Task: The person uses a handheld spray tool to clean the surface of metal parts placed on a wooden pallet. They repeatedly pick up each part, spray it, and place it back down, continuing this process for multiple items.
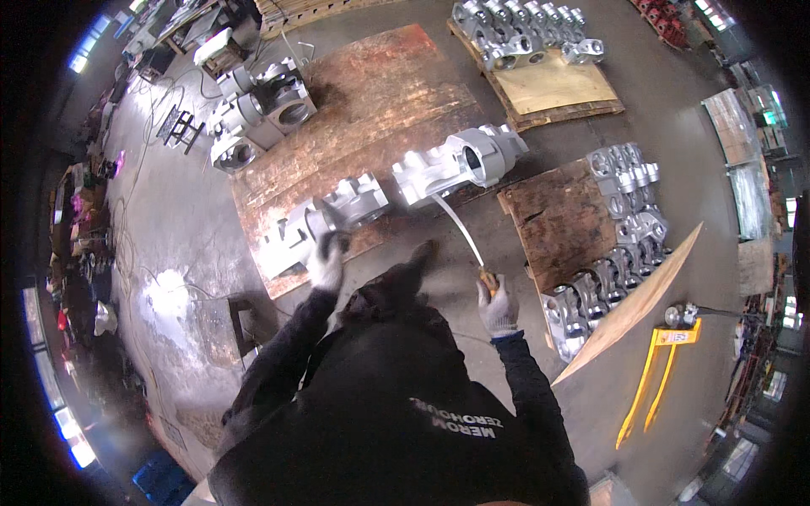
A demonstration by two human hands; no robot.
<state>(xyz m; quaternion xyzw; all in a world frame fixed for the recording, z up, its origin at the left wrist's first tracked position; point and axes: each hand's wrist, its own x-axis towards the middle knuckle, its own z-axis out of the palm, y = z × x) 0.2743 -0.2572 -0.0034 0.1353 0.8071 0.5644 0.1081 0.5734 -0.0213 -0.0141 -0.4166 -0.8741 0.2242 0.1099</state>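
Observation:
My right hand (498, 305), in a pale glove, is closed round the wooden handle of a file (462, 225). The file's long, light blade reaches forward, its far end at the near edge of a silver metal casting (439, 171) with a large round bore. A second silver casting (350, 201) lies to the left on a worn wooden board. Beside its near side is my left hand (326, 266), gloved, with darkened fingers apart and no tool in them. Whether those fingertips press on the casting, I cannot tell.
The worn board (371, 93) also bears a group of large castings (261, 114) at its far left. Pallets with several smaller castings (624, 177) stand to the right and far right. A leaning plywood sheet (633, 308) and a yellow pallet jack (662, 371) are at the near right.

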